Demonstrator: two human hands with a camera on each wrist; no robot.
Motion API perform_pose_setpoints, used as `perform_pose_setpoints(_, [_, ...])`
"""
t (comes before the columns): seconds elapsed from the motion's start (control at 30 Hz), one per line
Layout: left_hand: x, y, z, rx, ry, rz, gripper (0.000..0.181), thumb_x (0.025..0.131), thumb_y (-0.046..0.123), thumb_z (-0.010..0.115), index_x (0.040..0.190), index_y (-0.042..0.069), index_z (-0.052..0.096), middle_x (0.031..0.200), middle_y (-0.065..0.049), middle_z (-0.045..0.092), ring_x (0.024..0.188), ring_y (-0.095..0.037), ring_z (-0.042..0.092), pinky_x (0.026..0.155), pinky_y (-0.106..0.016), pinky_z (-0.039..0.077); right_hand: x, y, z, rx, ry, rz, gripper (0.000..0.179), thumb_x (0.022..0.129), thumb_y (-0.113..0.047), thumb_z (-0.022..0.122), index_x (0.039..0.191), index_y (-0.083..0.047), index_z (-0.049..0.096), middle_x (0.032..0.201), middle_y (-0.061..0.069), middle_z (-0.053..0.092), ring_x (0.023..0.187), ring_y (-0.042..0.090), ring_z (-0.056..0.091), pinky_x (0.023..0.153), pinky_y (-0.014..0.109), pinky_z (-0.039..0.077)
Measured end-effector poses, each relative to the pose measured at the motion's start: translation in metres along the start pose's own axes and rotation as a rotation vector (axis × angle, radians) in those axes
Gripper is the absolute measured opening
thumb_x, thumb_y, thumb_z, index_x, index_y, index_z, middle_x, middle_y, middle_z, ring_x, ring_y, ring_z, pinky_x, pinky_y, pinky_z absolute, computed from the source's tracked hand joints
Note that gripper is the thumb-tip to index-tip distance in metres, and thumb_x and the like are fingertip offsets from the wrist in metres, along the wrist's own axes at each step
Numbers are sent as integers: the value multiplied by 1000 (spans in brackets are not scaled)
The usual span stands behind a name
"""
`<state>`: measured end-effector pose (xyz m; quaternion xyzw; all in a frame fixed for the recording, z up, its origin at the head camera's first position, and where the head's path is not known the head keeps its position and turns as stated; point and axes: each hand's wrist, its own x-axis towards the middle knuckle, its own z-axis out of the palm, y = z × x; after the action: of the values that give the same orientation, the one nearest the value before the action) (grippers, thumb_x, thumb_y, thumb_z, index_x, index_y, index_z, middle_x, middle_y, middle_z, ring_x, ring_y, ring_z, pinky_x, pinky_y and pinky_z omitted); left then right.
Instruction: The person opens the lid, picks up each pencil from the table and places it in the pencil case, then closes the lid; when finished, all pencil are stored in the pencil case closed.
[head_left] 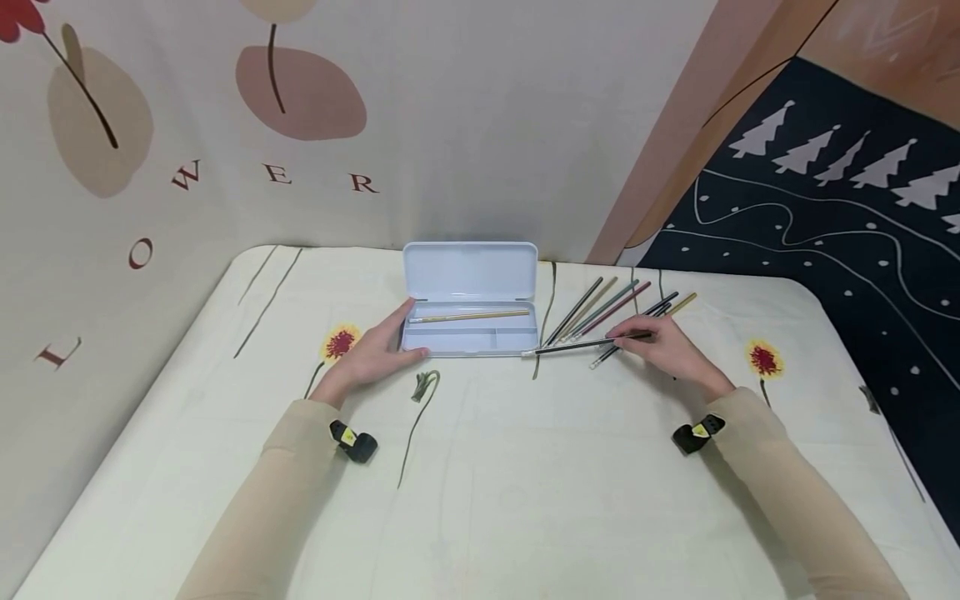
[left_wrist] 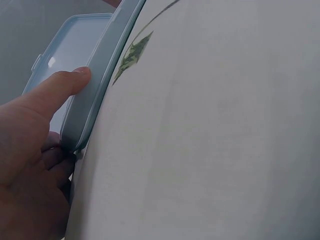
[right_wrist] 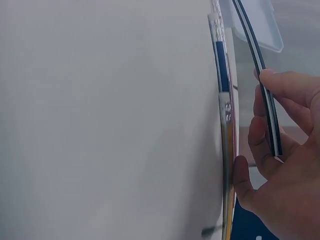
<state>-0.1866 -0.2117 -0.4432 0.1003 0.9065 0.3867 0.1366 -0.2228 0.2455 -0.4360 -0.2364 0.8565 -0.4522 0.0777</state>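
Note:
A pale blue pencil case point(head_left: 450, 341) lies with its lid point(head_left: 470, 272) raised. One yellow pencil point(head_left: 480, 317) rests in its rear compartment; a divider splits the front part. At the case's front left corner my left hand point(head_left: 378, 352) holds on, thumb point(left_wrist: 70, 82) against the front wall and fingers round the left side. My right hand point(head_left: 667, 343) pinches a black striped pencil point(right_wrist: 257, 57) between thumb and fingers, near its dark end. The white-tipped end of that pencil points left, by the case's front right corner.
Several loose pencils point(head_left: 609, 310), in dark, green, red and yellow, lie fanned out right of the case, some partly behind my right hand. A pale cloth with printed flowers point(head_left: 765, 358) covers the table. A printed curtain point(head_left: 480, 125) hangs behind.

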Motion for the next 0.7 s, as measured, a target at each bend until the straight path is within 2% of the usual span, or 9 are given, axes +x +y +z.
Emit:
perform_pose_setpoints(0.3, [-1, 2, 0, -5, -1, -6, 94, 89, 34, 70, 156, 11, 7, 160, -15, 12, 144, -34, 12, 114, -51, 14, 11, -14, 10, -10, 1, 35, 18, 91, -6, 66, 108, -1, 72, 107, 14, 69, 92, 13, 61, 72, 20, 46])
perform_pose_setpoints(0.47, [-1, 1, -1, -6, -3, -5, 95, 89, 35, 70, 156, 12, 7, 160, -14, 12, 144, -34, 12, 114, -51, 14, 19, -20, 17, -13, 15, -3, 16, 91, -5, 66, 105, -2, 73, 104, 13, 69, 91, 14, 61, 72, 21, 45])
perform_pose_setpoints(0.7, [0, 2, -1, -6, -2, 7, 95, 89, 34, 70, 156, 12, 7, 159, -15, 13, 144, -34, 13, 114, -52, 14, 34, -27, 31, 41, 28, -51, 14, 91, -2, 65, 102, 1, 73, 103, 14, 69, 97, 21, 62, 83, 25, 47])
